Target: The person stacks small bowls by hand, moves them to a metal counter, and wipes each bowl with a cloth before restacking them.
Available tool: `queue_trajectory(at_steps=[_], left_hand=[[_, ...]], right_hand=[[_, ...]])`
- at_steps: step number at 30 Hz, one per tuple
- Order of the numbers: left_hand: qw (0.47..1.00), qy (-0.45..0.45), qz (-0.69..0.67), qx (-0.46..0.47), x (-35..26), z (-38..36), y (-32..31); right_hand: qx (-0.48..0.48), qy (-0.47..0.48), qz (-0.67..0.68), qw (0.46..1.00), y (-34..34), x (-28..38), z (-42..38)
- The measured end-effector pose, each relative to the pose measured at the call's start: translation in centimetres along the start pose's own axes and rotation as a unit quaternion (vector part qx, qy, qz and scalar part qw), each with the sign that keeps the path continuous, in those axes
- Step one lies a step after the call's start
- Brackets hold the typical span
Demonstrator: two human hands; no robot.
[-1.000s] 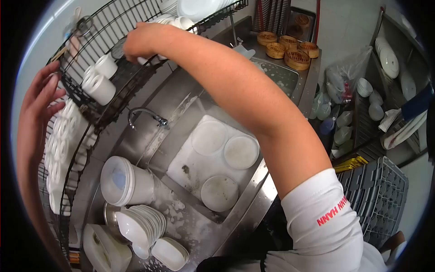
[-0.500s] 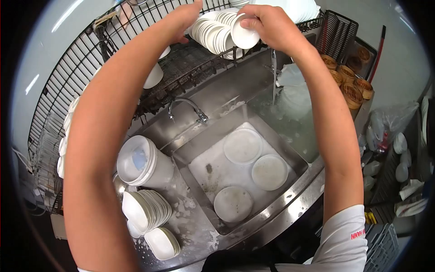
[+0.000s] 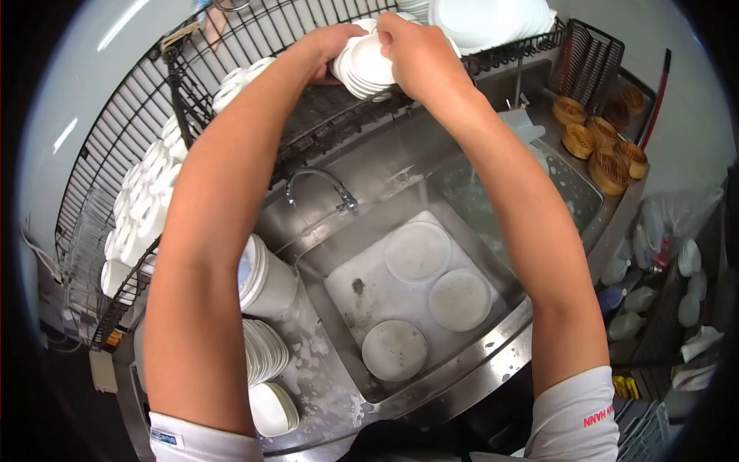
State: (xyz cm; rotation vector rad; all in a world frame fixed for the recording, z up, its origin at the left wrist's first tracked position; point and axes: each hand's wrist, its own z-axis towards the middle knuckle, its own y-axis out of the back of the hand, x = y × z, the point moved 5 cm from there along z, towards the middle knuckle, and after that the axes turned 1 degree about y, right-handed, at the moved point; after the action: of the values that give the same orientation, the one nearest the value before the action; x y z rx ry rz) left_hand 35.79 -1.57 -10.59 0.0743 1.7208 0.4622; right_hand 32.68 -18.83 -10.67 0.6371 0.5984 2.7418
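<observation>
Hands at top centre: right hand (image 3: 412, 54) clasping white saucers (image 3: 366, 65) on wire rack (image 3: 154, 100), left hand (image 3: 331, 48) gripping the stack's far side.

A stainless steel sink (image 3: 493, 362) fills the middle, its basin holding soapy water, with a curved tap (image 3: 319, 183) at the back. A black wire rack (image 3: 115, 154) runs along a pale wall (image 3: 61, 100) streaked with reflected light. Bamboo steamers (image 3: 604, 150) sit at the far right counter, near bottles (image 3: 639, 269).
</observation>
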Motion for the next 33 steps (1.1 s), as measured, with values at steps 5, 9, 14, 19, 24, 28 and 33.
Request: queue_trajectory(at_steps=[5,9,14,19,24,28,33], left_hand=[[0.998,-0.032,0.056,0.001,-0.3,-0.2,0.4],[0.999,-0.028,0.02,-0.009,-0.1,-1.5,-0.4],[0.983,-0.063,-0.167,0.033,-1.1,-2.3,1.1],[0.931,-0.085,-0.354,0.033,-2.1,-6.3,1.6],[0.944,-0.069,-0.312,0.083,-1.0,-7.2,0.7],[0.937,-0.076,-0.326,0.104,-0.6,-7.9,0.3],[0.909,-0.121,-0.397,0.051,-0.1,-7.0,2.3]], right_hand=[[0.116,-0.074,-0.023,0.99,0.8,1.6,-0.4],[0.132,-0.111,-0.091,0.981,0.0,1.5,0.7],[0.095,-0.108,0.019,0.989,-0.1,2.9,-0.8],[0.009,-0.089,0.066,0.994,-0.6,3.0,-1.8],[0.093,-0.092,0.069,0.989,0.1,3.7,-1.3],[0.138,-0.099,0.006,0.985,-0.7,3.9,-0.5],[0.094,-0.09,0.157,0.979,-0.2,4.4,0.0]])
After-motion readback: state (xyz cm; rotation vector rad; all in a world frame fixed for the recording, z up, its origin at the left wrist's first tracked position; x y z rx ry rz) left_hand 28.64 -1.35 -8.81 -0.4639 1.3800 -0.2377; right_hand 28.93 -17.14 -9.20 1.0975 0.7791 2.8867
